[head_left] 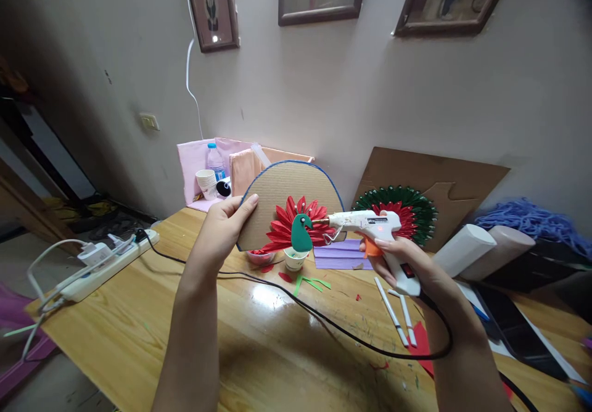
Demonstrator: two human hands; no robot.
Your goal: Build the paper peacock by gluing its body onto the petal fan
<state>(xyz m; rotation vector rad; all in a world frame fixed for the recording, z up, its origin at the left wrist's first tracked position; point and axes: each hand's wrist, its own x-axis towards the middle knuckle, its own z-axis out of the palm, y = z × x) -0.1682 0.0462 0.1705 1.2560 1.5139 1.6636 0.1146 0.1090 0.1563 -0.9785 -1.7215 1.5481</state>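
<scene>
My left hand (227, 222) grips the left edge of a semicircular cardboard piece (282, 191) with a blue rim, held upright above the wooden table (185, 325). Red paper petals (289, 224) and a green bird shape (301, 233) are stuck on its lower right. My right hand (395, 265) holds a white glue gun (375, 227) with an orange trigger. Its nozzle touches the red petals just right of the bird. The gun's black cord (324, 322) trails across the table.
A white power strip (99, 265) lies at the table's left edge. Glue sticks (393, 313), a small cup (295, 259), purple paper (340, 255), a finished red and green fan (407, 213), cardboard, white rolls (467, 250) and blue yarn (531, 222) crowd the right and back.
</scene>
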